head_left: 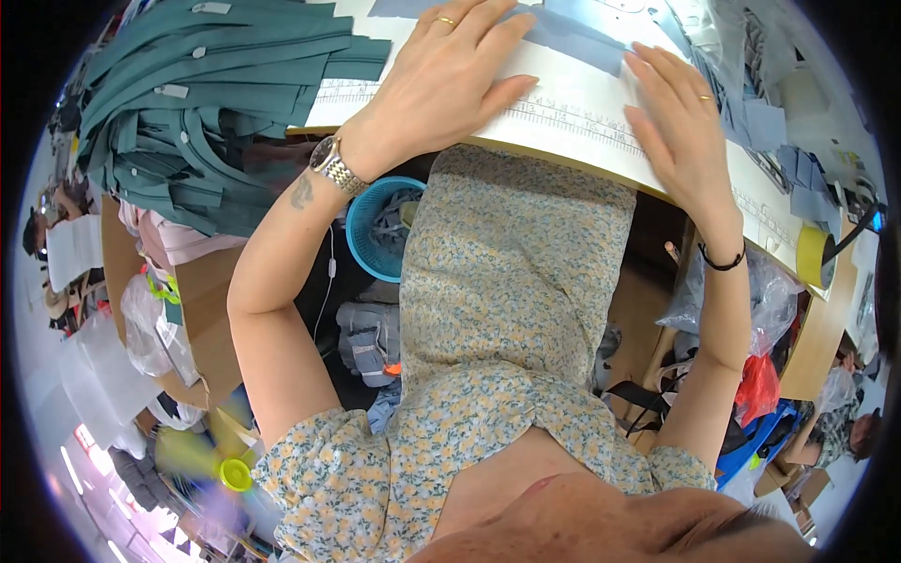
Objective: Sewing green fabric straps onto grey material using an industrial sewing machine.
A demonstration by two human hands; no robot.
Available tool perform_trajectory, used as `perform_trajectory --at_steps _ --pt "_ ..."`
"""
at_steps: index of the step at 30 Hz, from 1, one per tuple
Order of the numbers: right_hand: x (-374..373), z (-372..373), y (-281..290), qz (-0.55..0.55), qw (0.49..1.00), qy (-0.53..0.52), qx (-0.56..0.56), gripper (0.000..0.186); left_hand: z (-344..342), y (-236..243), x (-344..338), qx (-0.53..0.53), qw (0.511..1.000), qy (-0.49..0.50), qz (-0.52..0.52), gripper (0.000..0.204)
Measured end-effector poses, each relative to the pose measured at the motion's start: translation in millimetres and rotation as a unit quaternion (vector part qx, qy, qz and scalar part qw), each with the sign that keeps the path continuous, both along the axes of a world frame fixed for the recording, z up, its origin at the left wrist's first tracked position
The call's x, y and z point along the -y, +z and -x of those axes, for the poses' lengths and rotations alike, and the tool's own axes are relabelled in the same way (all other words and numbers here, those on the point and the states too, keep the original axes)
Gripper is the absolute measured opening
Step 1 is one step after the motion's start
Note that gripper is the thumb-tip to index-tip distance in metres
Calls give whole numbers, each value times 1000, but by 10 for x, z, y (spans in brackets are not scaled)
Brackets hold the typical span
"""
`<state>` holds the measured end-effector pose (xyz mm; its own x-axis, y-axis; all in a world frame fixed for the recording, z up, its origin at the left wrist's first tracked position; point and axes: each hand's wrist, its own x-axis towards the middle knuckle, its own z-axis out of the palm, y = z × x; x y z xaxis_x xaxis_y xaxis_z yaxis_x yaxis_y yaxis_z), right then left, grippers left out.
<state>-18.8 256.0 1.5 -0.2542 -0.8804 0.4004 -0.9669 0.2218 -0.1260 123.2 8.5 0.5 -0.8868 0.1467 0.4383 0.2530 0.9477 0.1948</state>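
Note:
A grey-blue fabric strip [572, 38] lies on a white table edge with a printed measuring scale [577, 127]. My left hand [446, 66] rests palm down over the strip's left part, fingers apart and slightly bent, thumb stretched toward the scale. My right hand [685, 131] is at the strip's right end, fingertips on or beside it, fingers extended and thumb apart. What lies under both palms is hidden. Green zipper-like strips [202, 113] with small pale tags are heaped left of my left hand.
A blue basket [366, 239] with fabric sits under the table. A cardboard box [202, 328] and spinning fan [235, 474] are at left. A yellow tape roll [812, 253] and more cloth pieces [765, 122] are at right. Co-workers [835, 441] appear at both sides.

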Motion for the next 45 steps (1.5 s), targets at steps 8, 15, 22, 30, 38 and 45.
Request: perform_trajectory --at_steps 8,15,22,30,38,45 --pt "-32 34 6 -11 999 -11 -39 40 -4 -16 1 -10 1000 -14 -15 56" --pt "60 1 81 -48 999 -5 11 39 -4 40 -18 9 1000 -13 -9 61" --pt "-165 -1 23 31 997 4 -69 38 -9 -83 -13 -19 999 24 25 55" --pt "-1017 42 192 74 985 -105 -112 24 36 -36 -57 32 999 8 34 55" --pt "-1236 62 135 96 980 -132 -113 20 328 199 -352 4 992 -122 44 28" --pt "-734 138 18 120 985 -84 -96 26 1231 144 -610 -81 981 -104 140 26"
